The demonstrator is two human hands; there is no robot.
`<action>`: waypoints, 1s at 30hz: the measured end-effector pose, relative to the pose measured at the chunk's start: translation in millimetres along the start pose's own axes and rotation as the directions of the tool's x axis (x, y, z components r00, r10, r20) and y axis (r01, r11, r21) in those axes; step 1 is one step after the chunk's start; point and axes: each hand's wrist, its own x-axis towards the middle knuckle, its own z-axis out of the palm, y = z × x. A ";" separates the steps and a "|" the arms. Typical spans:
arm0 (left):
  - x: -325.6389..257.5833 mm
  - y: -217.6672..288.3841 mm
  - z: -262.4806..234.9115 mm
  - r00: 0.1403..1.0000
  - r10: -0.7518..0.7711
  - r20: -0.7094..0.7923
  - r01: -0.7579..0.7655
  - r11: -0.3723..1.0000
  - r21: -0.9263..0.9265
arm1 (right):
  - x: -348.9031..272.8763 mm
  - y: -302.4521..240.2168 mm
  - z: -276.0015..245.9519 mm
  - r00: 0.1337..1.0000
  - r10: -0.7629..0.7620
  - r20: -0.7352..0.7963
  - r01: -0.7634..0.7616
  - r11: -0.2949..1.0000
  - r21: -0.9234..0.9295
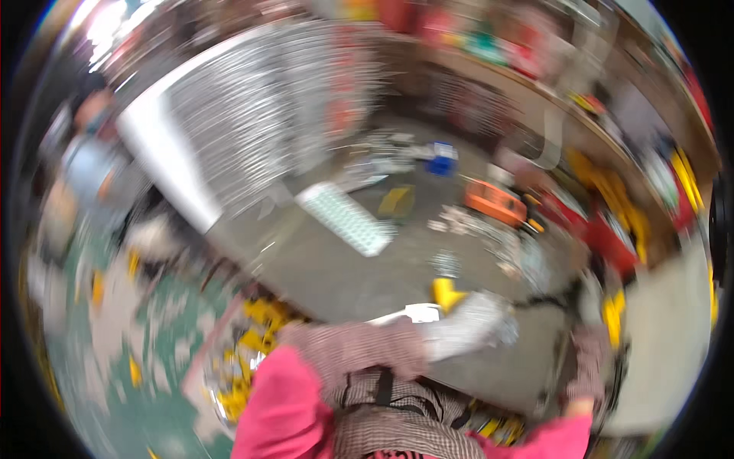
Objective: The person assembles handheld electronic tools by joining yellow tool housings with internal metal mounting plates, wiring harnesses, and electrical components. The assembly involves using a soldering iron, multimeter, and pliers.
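My left hand (470, 325), in a pale glove, reaches across the near part of the dark worktable (306, 271). A bent yellow piece (447, 294) is right by its fingers, and a small white piece (422, 312) is beside the glove. Blur hides whether the fingers hold the yellow piece. At the table's right side is my right hand (591, 298), also smeared. A dark cord or tool (547, 301) runs close to it, and what that hand grips cannot be made out. Checked oversleeves cover both forearms.
Behind stands a large stack of pale sheets or trays (252, 115). On the table are a white-and-green perforated strip (348, 218), a blue box (442, 159), an orange tool (495, 202) and loose small parts (489, 237). Another person (95, 168) is at far left. Yellow parts (264, 321) lie below the table's left edge.
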 end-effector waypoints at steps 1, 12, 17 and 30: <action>29.8 -51.2 42.8 0.984 -0.080 -0.156 0.083 0.996 0.013 | 15.8 7.3 10.8 0.939 0.312 0.146 -0.328 0.679 0.657; -227.8 74.2 -9.7 0.726 -0.431 -0.536 0.555 0.827 0.088 | 5.1 -217.2 -58.7 0.941 -0.230 0.248 0.092 0.880 0.466; -457.3 -96.2 107.2 0.506 -0.622 -0.597 0.854 0.456 0.248 | -0.1 -490.5 8.5 0.363 -0.685 0.632 0.249 0.724 0.643; -440.4 -143.7 -44.0 0.679 -0.722 0.133 0.714 0.691 0.112 | 41.7 -496.8 19.9 0.384 -0.648 0.657 -0.774 0.162 0.612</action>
